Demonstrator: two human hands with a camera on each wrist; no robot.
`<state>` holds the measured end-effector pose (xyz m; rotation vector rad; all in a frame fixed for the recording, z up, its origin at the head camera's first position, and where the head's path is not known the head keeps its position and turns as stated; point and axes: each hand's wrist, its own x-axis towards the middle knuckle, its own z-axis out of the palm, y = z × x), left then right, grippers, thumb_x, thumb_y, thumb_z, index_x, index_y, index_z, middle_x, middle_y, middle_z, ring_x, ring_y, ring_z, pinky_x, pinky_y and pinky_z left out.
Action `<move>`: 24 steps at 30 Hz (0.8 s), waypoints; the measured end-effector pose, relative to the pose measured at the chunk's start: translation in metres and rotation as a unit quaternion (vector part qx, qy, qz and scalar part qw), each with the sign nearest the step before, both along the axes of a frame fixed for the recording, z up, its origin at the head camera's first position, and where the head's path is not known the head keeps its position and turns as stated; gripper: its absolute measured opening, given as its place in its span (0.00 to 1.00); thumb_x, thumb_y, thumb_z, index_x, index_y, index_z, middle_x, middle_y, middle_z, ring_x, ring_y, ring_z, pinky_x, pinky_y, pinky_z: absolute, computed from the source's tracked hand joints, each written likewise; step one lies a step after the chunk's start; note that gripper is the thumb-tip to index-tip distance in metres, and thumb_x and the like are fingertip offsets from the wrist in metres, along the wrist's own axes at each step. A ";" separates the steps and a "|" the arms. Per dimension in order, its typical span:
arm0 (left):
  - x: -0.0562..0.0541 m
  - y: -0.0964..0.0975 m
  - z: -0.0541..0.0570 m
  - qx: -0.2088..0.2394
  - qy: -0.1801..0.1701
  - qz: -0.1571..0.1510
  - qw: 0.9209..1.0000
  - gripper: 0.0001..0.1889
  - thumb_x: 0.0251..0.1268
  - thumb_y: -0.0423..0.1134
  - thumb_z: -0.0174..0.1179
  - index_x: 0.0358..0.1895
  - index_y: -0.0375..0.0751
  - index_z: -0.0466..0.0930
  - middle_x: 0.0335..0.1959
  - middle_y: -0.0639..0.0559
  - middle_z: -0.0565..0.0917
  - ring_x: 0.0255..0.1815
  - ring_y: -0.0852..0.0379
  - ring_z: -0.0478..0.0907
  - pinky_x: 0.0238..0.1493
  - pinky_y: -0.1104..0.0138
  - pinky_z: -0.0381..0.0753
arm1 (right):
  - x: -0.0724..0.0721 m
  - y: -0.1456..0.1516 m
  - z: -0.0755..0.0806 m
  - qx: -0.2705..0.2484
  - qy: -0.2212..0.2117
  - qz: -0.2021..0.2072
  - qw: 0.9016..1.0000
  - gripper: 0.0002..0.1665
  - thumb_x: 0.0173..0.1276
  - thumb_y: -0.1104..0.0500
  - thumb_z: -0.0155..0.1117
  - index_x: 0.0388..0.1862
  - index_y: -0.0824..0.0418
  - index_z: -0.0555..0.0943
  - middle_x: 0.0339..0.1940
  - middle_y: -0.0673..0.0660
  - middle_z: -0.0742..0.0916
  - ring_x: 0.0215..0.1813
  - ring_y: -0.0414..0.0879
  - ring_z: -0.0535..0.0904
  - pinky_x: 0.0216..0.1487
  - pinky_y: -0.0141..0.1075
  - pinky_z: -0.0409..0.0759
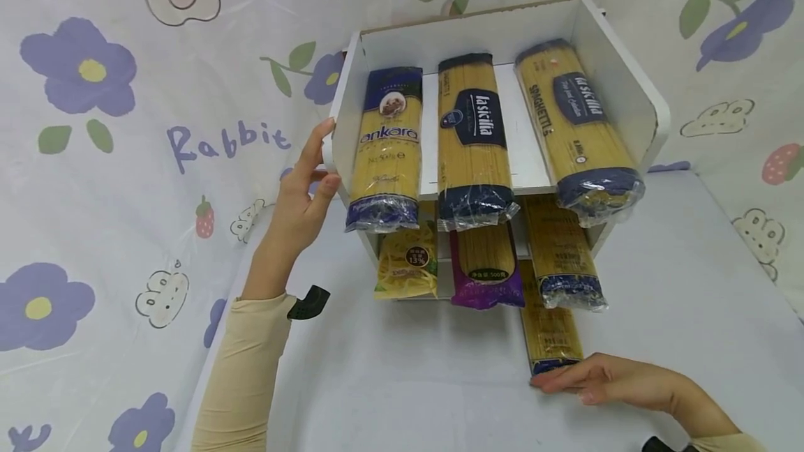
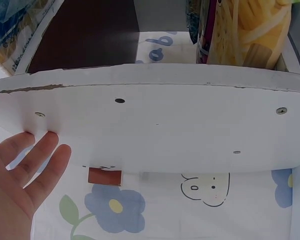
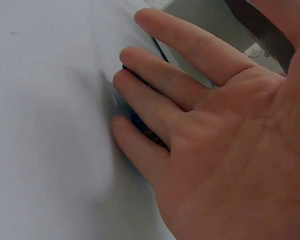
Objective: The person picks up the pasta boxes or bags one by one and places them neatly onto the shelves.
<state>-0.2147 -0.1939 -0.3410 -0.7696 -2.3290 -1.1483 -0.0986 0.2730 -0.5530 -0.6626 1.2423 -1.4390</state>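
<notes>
A white shelf unit (image 1: 620,89) holds packs of pasta on stacked levels. My left hand (image 1: 295,208) rests at its left side panel. In the left wrist view, straight fingertips touch the outer face of that panel (image 2: 165,125). My right hand (image 1: 622,386), fingers extended, lies against the near end of a spaghetti pack (image 1: 553,337) at the lowest level on the right. That pack's end sticks out in front of the shelf. In the right wrist view the palm and fingers hide most of the pack; a dark strip shows between the fingers.
Up top lie an ankara pack (image 1: 386,152) and two La Sicilia spaghetti packs (image 1: 474,138). On the level below are a yellow pasta bag (image 1: 407,267), a purple-ended pack (image 1: 488,277) and a blue-ended pack (image 1: 562,250). Patterned cloth (image 1: 157,222) hangs behind the white tabletop (image 1: 402,382).
</notes>
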 end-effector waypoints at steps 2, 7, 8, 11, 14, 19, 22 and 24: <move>0.000 0.000 0.000 0.001 -0.001 0.000 1.000 0.44 0.65 0.74 0.41 0.78 0.54 0.52 0.73 0.52 0.71 0.53 0.49 0.79 0.57 0.48 0.79 | 0.001 0.000 -0.002 -0.008 0.015 0.002 1.000 0.27 0.81 0.60 0.42 0.74 0.72 0.62 0.81 0.57 0.62 0.77 0.29 0.60 0.70 0.22 0.63; 0.000 0.000 0.000 0.004 0.000 0.004 1.000 0.44 0.64 0.74 0.41 0.78 0.55 0.52 0.72 0.52 0.72 0.53 0.50 0.78 0.56 0.48 0.79 | -0.001 0.000 -0.003 0.014 0.070 -0.039 0.997 0.26 0.80 0.64 0.41 0.74 0.69 0.64 0.82 0.60 0.57 0.78 0.26 0.56 0.73 0.30 0.60; 0.000 0.000 0.000 0.004 0.001 0.004 1.000 0.44 0.65 0.74 0.41 0.78 0.55 0.52 0.72 0.52 0.73 0.54 0.50 0.78 0.57 0.49 0.79 | -0.002 0.000 -0.002 0.027 0.087 -0.053 0.994 0.26 0.80 0.65 0.41 0.74 0.69 0.65 0.82 0.60 0.58 0.77 0.25 0.56 0.74 0.36 0.60; -0.002 0.002 -0.001 0.001 0.001 -0.001 1.000 0.44 0.65 0.74 0.41 0.78 0.55 0.52 0.72 0.52 0.72 0.55 0.49 0.79 0.57 0.50 0.79 | -0.003 0.001 0.000 0.066 0.121 -0.082 0.987 0.26 0.80 0.65 0.40 0.74 0.66 0.65 0.81 0.51 0.62 0.74 0.20 0.57 0.74 0.64 0.57; -0.002 0.004 -0.001 -0.001 0.000 -0.005 1.000 0.44 0.65 0.74 0.41 0.78 0.54 0.52 0.73 0.53 0.71 0.57 0.47 0.80 0.58 0.50 0.80 | -0.004 0.003 0.002 0.068 0.130 -0.095 0.985 0.27 0.80 0.64 0.40 0.75 0.67 0.64 0.79 0.42 0.66 0.71 0.16 0.57 0.64 0.80 0.51; -0.001 0.004 0.000 -0.007 -0.007 0.001 1.000 0.44 0.64 0.74 0.41 0.79 0.57 0.51 0.72 0.52 0.72 0.56 0.48 0.80 0.58 0.50 0.80 | -0.007 0.007 0.002 0.040 0.123 -0.089 0.988 0.27 0.81 0.64 0.38 0.76 0.68 0.61 0.79 0.51 0.66 0.73 0.21 0.60 0.73 0.66 0.59; 0.001 0.001 -0.002 -0.009 -0.022 -0.002 1.000 0.44 0.64 0.74 0.41 0.79 0.60 0.48 0.69 0.49 0.75 0.56 0.49 0.80 0.58 0.51 0.80 | -0.013 0.018 0.006 0.016 0.114 -0.083 0.990 0.27 0.80 0.67 0.35 0.75 0.69 0.61 0.78 0.64 0.65 0.77 0.31 0.63 0.74 0.37 0.65; 0.003 -0.003 -0.004 -0.010 -0.032 -0.005 0.999 0.43 0.65 0.74 0.42 0.80 0.61 0.47 0.69 0.48 0.76 0.57 0.49 0.78 0.59 0.50 0.79 | -0.018 0.029 0.014 0.008 0.102 -0.081 0.991 0.27 0.80 0.68 0.33 0.75 0.70 0.62 0.76 0.67 0.67 0.76 0.36 0.66 0.70 0.26 0.67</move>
